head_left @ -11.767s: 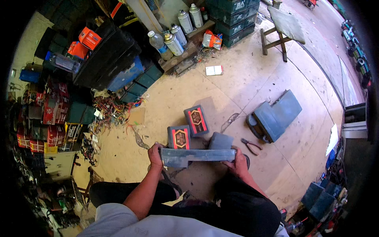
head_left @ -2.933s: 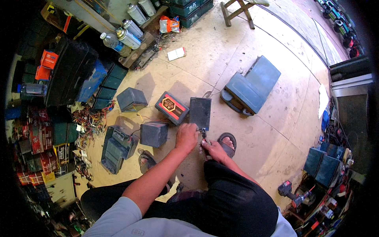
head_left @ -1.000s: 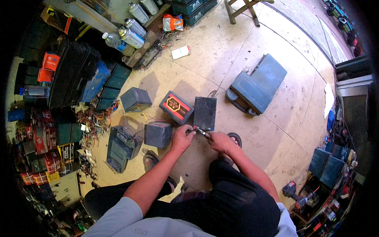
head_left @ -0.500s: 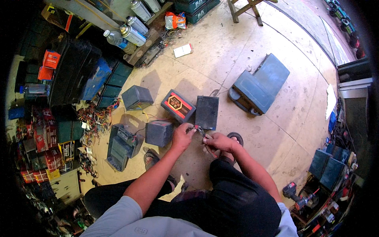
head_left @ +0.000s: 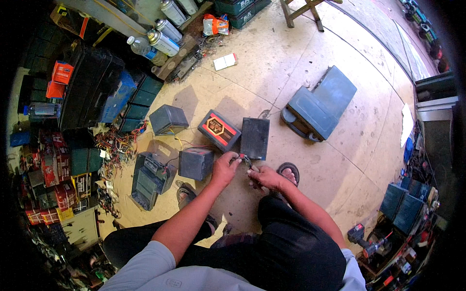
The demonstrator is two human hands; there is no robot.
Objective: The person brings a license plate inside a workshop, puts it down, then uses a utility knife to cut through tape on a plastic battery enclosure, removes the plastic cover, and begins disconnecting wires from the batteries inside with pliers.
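Note:
My left hand [head_left: 224, 167] is closed, thumb and fingers pinched at the near left corner of a black battery [head_left: 255, 138]. Whatever lies in that pinch is too small to make out, though a bit of red shows by the fingertips. Closed around the handles of small pliers [head_left: 248, 161], my right hand [head_left: 265, 177] has their metal jaws close to the same corner. Left of this battery lies another battery with a red and orange label [head_left: 217, 129]. A plain dark battery [head_left: 196, 164] sits beside my left wrist, with thin wires near it.
On the left are an opened grey casing [head_left: 145, 186] and a dark block [head_left: 169, 120]. A blue-grey case [head_left: 320, 104] lies to the right. Spray cans [head_left: 164, 43] line the far left, with tangled wires [head_left: 116, 145] below. A power drill [head_left: 359, 236] is at the lower right.
My right hand has turned and dropped slightly with the pliers, its fingers more tucked under. My right foot shows farther out from behind that hand. The left hand and the batteries stay put.

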